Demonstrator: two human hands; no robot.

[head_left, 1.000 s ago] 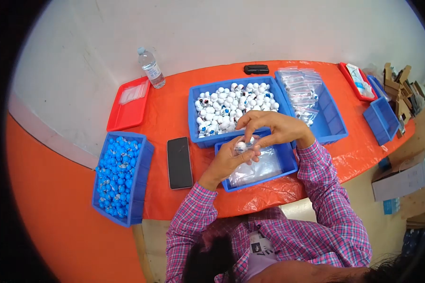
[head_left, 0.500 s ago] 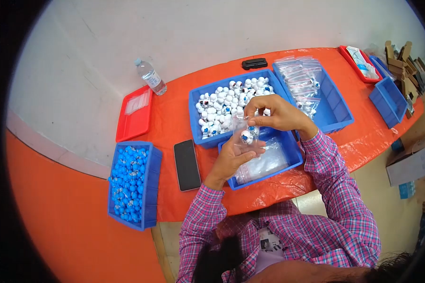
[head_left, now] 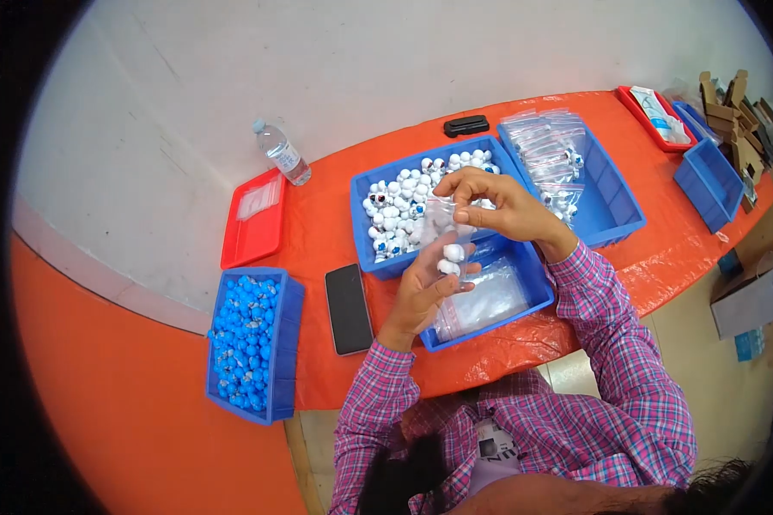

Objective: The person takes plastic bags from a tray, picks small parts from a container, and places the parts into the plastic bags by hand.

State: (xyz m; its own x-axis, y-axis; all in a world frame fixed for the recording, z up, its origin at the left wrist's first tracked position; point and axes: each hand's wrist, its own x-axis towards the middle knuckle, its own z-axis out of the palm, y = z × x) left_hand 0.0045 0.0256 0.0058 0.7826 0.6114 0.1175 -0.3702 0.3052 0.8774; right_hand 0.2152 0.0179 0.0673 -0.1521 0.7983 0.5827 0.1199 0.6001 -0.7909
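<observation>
A small clear bag (head_left: 441, 215) with white ball figures (head_left: 452, 257) at its lower end is between my two hands. My left hand (head_left: 423, 283) supports the bag from below, fingers around the figures. Thumb and fingers of my right hand (head_left: 502, 206) pinch the bag's top edge. Behind them stands a blue bin (head_left: 362, 232) of white figures, partly hidden by my right hand. Below my hands lies a blue tray (head_left: 537, 306) with flat clear bags (head_left: 494, 300). To the right, a blue bin (head_left: 614, 193) holds filled bags (head_left: 548, 150).
At the left are a blue bin (head_left: 285, 352) of blue balls, a phone (head_left: 349, 309), a red tray (head_left: 253, 245) with small bags and a water bottle (head_left: 283, 154). A black object (head_left: 466, 126) lies at the back. Another red tray (head_left: 661, 120) and blue bin (head_left: 710, 184) are far right.
My right hand has risen from the figures to the bag's top edge, and the bag now hangs stretched between my hands. The view has shifted slightly.
</observation>
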